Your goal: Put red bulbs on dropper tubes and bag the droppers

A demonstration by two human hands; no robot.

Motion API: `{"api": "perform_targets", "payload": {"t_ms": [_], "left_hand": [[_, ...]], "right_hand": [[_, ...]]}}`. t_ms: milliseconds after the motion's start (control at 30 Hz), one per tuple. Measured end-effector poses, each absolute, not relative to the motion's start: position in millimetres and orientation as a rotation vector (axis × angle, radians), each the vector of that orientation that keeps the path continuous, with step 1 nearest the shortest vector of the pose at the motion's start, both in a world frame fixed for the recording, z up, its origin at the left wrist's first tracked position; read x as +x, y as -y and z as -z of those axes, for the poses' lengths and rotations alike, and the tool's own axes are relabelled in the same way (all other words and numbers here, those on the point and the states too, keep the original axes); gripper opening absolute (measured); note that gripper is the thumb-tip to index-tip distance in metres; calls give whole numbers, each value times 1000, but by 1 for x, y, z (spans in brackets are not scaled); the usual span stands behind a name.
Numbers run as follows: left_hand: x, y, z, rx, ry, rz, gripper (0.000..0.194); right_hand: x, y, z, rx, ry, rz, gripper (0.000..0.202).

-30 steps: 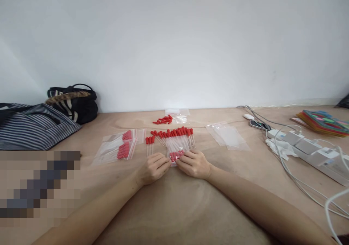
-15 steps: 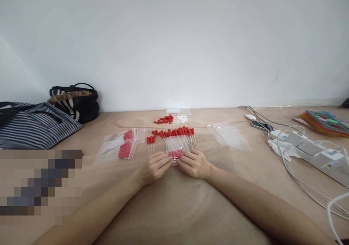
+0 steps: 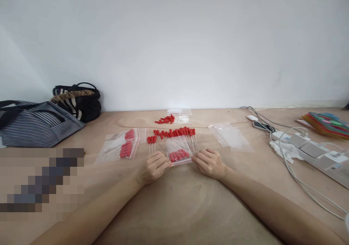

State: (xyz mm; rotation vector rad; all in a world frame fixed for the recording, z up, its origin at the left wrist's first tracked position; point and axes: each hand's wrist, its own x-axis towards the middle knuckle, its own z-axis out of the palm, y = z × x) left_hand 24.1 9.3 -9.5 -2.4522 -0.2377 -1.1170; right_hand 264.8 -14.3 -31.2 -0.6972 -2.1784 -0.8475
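A clear zip bag holding several red-bulbed droppers lies in front of me, its red-lined zip edge toward me. My left hand pinches the near left corner of that bag. At the near right corner, the fingers of my right hand are closed on the zip edge. Behind the bag a row of loose droppers with red rubber bulbs lies fanned out, partly covered by the bag. To their left are a few more droppers side by side. Filled zip bags overlap on the left.
Flat unfilled bags lie to the right. Loose red bulbs and thin clear tubes are at the back. A power strip with cables stands far right, near coloured sheets. Striped and black bags sit left.
My right hand has slid rightward along the bag's zip edge to its right corner. The left hand stays at the left corner, and more of the red bulbs inside now shows.
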Motion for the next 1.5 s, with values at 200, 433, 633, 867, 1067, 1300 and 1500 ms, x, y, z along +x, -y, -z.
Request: {"api": "perform_targets", "payload": {"t_ms": [200,433,633,867,1067,1300,1500], "left_hand": [[26,-14,7,-2500,413,983,25],[28,-19,8,-2487,368,950,32],[-10,-16,-13,-2291,528,965,39],[-87,-25,-13,-2101,1106,618,35],[-97,-20,-14,-2230,1593,180,45],[-89,-65,-44,-2609,1721,344,45],[-64,-148,-32,-2652,1895,331,32]], "right_hand": [[267,18,28,-704,2119,798,12],[266,23,21,-695,2107,783,8],[275,25,21,-902,2125,750,15],[281,24,26,-1080,2165,648,14],[279,23,27,-1114,2183,630,15],[279,21,30,-1118,2198,599,16],[280,20,30,-1137,2238,557,19]]}}
